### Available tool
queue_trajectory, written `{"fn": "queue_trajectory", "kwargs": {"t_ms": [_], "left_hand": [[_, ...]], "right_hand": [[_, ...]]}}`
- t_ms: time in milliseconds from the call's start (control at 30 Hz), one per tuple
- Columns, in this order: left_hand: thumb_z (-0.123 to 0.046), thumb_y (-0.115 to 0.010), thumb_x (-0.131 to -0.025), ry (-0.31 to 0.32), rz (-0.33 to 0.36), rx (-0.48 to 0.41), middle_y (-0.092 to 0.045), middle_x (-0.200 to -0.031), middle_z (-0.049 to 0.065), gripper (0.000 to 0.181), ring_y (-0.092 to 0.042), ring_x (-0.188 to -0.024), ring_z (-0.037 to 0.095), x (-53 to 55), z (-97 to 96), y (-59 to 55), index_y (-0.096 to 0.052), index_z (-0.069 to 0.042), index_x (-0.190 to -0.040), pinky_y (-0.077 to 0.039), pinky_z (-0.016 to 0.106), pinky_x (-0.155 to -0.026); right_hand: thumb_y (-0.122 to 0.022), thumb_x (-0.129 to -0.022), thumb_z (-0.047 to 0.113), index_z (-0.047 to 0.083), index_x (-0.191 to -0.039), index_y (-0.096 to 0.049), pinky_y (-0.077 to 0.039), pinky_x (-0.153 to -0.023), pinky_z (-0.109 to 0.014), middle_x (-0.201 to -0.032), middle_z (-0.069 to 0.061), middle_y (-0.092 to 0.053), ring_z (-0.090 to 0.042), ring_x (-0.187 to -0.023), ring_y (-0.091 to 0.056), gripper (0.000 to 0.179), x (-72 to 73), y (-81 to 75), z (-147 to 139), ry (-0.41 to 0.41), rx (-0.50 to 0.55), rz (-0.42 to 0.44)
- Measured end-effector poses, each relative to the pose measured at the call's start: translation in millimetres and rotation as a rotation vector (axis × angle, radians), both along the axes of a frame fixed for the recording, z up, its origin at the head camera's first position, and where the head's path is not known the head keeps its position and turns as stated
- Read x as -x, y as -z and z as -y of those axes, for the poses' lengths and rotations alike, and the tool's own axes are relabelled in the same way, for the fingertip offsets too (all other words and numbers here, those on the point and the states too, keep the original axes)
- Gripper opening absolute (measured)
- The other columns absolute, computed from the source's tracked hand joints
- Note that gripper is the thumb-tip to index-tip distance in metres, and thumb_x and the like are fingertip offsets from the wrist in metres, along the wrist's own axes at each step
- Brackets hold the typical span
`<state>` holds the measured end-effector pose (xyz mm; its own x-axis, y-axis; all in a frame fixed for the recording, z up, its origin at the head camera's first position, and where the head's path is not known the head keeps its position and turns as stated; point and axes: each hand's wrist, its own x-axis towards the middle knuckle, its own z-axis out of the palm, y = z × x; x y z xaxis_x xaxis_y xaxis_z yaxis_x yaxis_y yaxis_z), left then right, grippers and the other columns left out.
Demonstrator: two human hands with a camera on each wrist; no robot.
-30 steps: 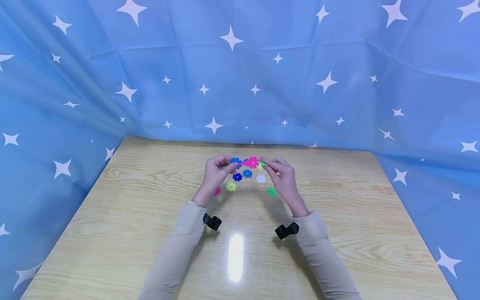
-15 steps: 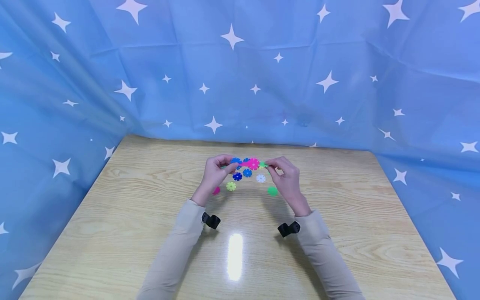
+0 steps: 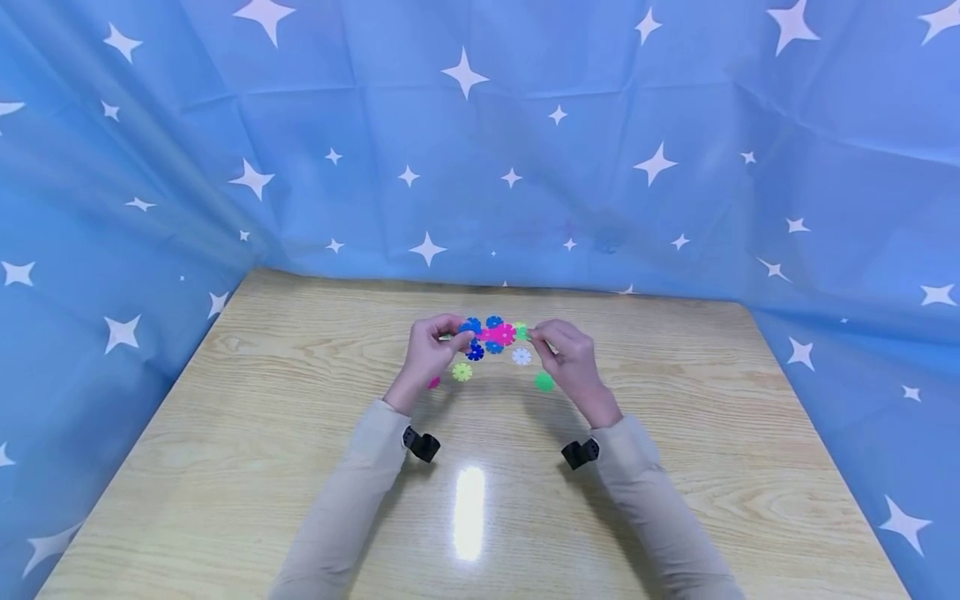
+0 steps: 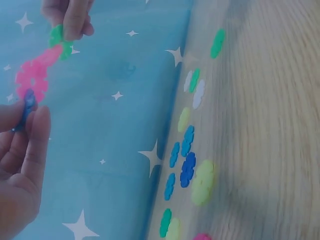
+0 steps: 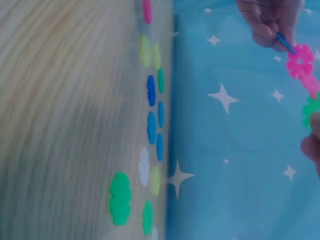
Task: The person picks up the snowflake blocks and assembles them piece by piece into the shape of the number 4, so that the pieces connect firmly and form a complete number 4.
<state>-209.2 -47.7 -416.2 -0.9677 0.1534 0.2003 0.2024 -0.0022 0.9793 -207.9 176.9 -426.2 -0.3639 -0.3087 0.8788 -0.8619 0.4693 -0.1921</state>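
Snowflake-shaped plastic discs with notched rims are linked into a short chain above the table. The left hand (image 3: 430,350) pinches a blue disc (image 4: 27,107) at one end. Two pink discs form the middle; one pink disc (image 5: 300,61) faces the right wrist camera, and the other pink disc (image 4: 49,56) is set at an angle to it. At the far end, the right hand (image 3: 572,358) holds a green disc (image 4: 65,49) between thumb and fingers. In the right wrist view most of the right hand lies outside the picture.
Loose discs lie on the wooden table (image 3: 315,433) below the hands: a dark blue disc (image 3: 475,352), a yellow disc (image 3: 462,372), a white disc (image 3: 522,357), a green disc (image 3: 544,381) and several others. A blue star-printed cloth (image 3: 480,167) hangs behind the table.
The linked discs have dropped slightly toward the person. My right hand has shifted a little right, and more of the green disc shows outside its fingers. My left hand has barely moved.
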Motion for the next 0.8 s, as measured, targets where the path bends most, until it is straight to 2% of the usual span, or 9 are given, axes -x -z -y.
{"fn": "queue_trajectory", "kwargs": {"t_ms": [167, 467, 600, 667, 733, 800], "left_hand": [[0.01, -0.064, -0.083, 0.001, -0.01, -0.006, -0.065, -0.077, 0.016, 0.013, -0.062, -0.059, 0.007, 0.3, 2.4, -3.3, -0.062, 0.019, -0.093, -0.058, 0.027, -0.064], [0.007, -0.064, -0.084, -0.021, -0.06, -0.039, -0.063, -0.073, 0.008, 0.011, -0.062, -0.061, 0.01, 2.9, 3.2, 1.5, -0.063, 0.017, -0.09, -0.059, 0.028, -0.064], [0.008, -0.063, -0.084, -0.042, -0.071, -0.131, -0.062, -0.07, 0.002, 0.01, -0.061, -0.06, 0.009, 3.3, -1.6, 1.1, -0.062, 0.017, -0.089, -0.059, 0.031, -0.065], [0.009, -0.063, -0.084, -0.051, -0.046, -0.206, -0.063, -0.069, -0.001, 0.007, -0.062, -0.059, 0.009, 3.0, -5.1, 0.8, -0.063, 0.015, -0.088, -0.059, 0.033, -0.066], [0.01, -0.061, -0.085, -0.049, -0.018, -0.286, -0.063, -0.068, -0.003, 0.003, -0.063, -0.059, 0.008, 1.9, -9.0, 0.0, -0.063, 0.009, -0.085, -0.059, 0.034, -0.067], [0.011, -0.059, -0.086, -0.046, 0.011, -0.378, -0.064, -0.069, -0.002, 0.012, -0.064, -0.059, 0.008, 0.5, -12.8, -0.7, -0.063, 0.001, -0.082, -0.059, 0.032, -0.067]], "right_hand": [[-0.071, -0.066, -0.02, -0.001, -0.072, -0.061, -0.055, -0.059, -0.032, -0.071, -0.012, -0.063, -0.027, -0.066, -0.062, 0.022, 0.9, 4.8, 3, -0.012, -0.016, -0.026], [-0.07, -0.066, -0.021, -0.001, -0.074, -0.062, -0.053, -0.054, -0.032, -0.07, -0.011, -0.063, -0.025, -0.062, -0.061, 0.023, 0.3, 4.5, 10, -0.018, 0.031, -0.015], [-0.07, -0.066, -0.023, -0.002, -0.074, -0.063, -0.053, -0.053, -0.031, -0.069, -0.012, -0.063, -0.023, -0.059, -0.06, 0.024, -0.2, 4.8, 13, 0.008, 0.067, -0.002], [-0.068, -0.066, -0.024, -0.002, -0.074, -0.063, -0.053, -0.052, -0.029, -0.069, -0.013, -0.063, -0.023, -0.058, -0.06, 0.023, 0.0, 5.5, 15, 0.026, 0.103, 0.004], [-0.066, -0.069, -0.023, -0.004, -0.074, -0.064, -0.053, -0.052, -0.028, -0.069, -0.014, -0.063, -0.024, -0.058, -0.06, 0.021, -0.3, 5.6, 16, 0.04, 0.138, 0.016], [-0.064, -0.07, -0.022, -0.004, -0.075, -0.064, -0.053, -0.053, -0.027, -0.069, -0.015, -0.063, -0.025, -0.058, -0.06, 0.019, -0.1, 5.8, 18, 0.052, 0.166, 0.031]]}}
